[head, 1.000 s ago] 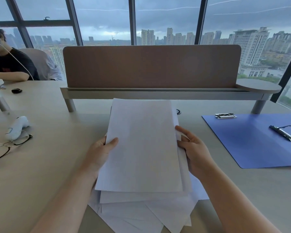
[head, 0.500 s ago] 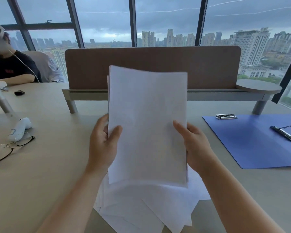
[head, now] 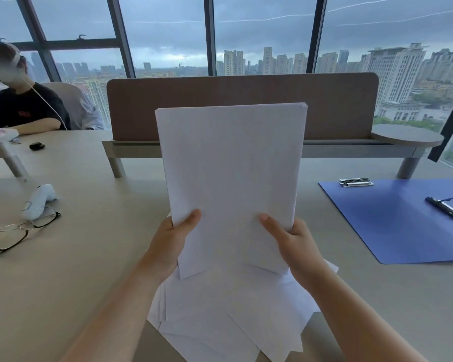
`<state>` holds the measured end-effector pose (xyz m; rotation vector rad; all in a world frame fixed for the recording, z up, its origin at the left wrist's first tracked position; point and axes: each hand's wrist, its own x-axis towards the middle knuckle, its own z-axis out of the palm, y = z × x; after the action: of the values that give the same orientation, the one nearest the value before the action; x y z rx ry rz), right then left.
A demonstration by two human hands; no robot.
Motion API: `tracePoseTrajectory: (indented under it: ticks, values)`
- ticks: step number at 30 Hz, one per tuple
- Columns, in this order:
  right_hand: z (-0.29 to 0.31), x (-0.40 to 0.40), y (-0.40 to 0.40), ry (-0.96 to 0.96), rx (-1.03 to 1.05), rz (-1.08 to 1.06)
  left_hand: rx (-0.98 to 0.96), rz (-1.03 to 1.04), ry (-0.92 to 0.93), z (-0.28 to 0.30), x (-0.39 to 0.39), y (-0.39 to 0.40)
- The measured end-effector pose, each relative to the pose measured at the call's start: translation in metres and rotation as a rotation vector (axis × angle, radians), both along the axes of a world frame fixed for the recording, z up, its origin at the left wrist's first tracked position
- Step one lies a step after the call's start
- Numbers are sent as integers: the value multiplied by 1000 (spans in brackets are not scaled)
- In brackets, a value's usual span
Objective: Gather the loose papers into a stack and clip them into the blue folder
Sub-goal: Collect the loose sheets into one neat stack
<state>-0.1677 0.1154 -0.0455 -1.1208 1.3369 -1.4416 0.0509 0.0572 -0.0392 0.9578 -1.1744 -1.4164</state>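
Note:
I hold a stack of white papers (head: pixel 230 178) upright in front of me, its lower edge resting on several loose white sheets (head: pixel 220 314) spread on the table. My left hand (head: pixel 170 244) grips the stack's lower left edge, thumb on the front. My right hand (head: pixel 293 244) grips the lower right edge the same way. The open blue folder (head: pixel 392 226) lies flat at the right, apart from my hands. It carries a metal clip (head: pixel 355 182) at its far edge and a second clip (head: pixel 446 211) further right.
A brown divider panel (head: pixel 338 105) on a grey shelf crosses the table behind the stack. Glasses (head: pixel 19 233) and a white controller (head: pixel 38 201) lie at the left. A seated person (head: pixel 24 108) is at the far left, with a small black object (head: pixel 37 146) nearby.
The stack was lifted off the loose sheets and tipped from lying flat to upright. Both hands slid from its sides down to its lower corners.

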Motion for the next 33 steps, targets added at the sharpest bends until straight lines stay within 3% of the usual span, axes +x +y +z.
tracePoseTrajectory:
  ticks: [4,6,8,11,12,14,18,21,25,27,33]
  values:
    - [2,-2,-6,-75,5,-48,-48,172,23,-2,4,-14]
    - [2,-7,-10,-208,53,-93,61,232,167,-6,9,-23]
    - [2,-14,-13,-264,125,-109,251,145,356,-17,25,-32]
    - [1,-19,-14,-132,156,-69,404,-307,775,-33,44,-38]
    - [2,-20,-14,-48,150,-54,401,-365,817,-37,46,-39]
    - [2,-20,-14,69,162,-29,399,-377,848,-43,46,-43]
    - [-2,-19,-18,96,190,-80,413,-278,801,-43,33,-43]
    - [-7,-23,-19,536,195,-140,446,-247,810,-48,33,-46]
    - [-18,-28,-12,1142,423,157,443,-246,835,-52,34,-49]
    - [-18,-28,-12,1249,442,231,447,-235,833,-52,32,-50]
    - [0,-5,-56,1315,312,304,446,-262,837,-50,28,-47]
